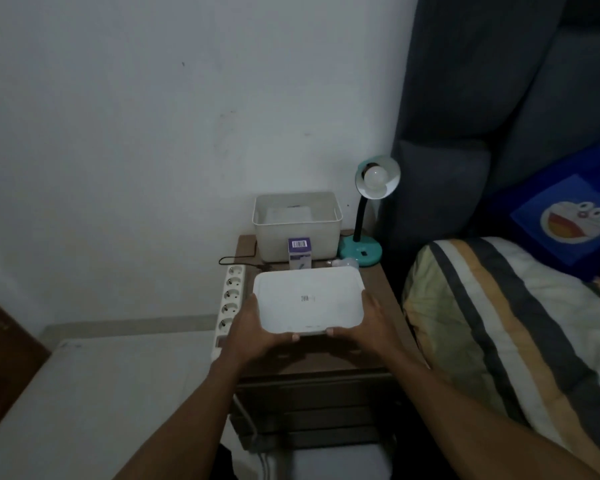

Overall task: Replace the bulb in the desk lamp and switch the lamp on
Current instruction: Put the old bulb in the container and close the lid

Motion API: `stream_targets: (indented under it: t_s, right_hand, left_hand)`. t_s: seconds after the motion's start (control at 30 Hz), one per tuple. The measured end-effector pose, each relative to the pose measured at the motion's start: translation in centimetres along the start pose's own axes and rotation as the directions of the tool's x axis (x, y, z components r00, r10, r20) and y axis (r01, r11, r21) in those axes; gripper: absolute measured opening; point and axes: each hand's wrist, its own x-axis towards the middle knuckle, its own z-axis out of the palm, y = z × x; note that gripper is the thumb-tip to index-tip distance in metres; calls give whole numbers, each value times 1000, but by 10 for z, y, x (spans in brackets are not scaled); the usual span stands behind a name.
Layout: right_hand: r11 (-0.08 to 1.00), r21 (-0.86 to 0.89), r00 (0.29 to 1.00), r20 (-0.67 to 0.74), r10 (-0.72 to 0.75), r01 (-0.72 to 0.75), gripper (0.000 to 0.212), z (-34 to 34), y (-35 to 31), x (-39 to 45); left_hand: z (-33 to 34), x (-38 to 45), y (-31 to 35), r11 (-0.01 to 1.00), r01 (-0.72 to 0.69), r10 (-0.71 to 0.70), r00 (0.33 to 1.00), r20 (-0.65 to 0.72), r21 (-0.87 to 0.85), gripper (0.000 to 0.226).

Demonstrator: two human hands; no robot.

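Note:
A teal desk lamp (pixel 361 250) stands at the back right of the wooden nightstand (pixel 378 327). A white bulb (pixel 374 178) sits in its shade, unlit. A loose bulb (pixel 345 262) lies on the nightstand beside the lamp base. A small purple and white bulb box (pixel 299 252) stands upright in front of a white storage bin (pixel 297 225). My left hand (pixel 253 323) and my right hand (pixel 364 323) hold a white lid (pixel 309 299) by its two sides above the nightstand's front half.
A white power strip (pixel 229 299) with several sockets runs along the nightstand's left side, with a black cable behind it. A bed with a striped pillow (pixel 499 323) lies close on the right. The wall is right behind the nightstand.

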Motion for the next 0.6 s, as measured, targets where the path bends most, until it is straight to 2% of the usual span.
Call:
stream_targets:
  t_s: [0.23,0.47,0.6]
  right_hand:
    - [987,-122,994,28,108,-103,116,23,32,-20]
    - [949,-265,975,94,201,-170,137,35,30,-19]
    - [936,-327,978,115,174,-128,130,27,33,-12]
  left_hand:
    - [27,-26,-23,987,157,-160,981,108,37,123]
    - [31,-26,-23,927,192,-254,953,163,323,153]
    - [33,-23,-21,895,175,-273,942,194,410,157]
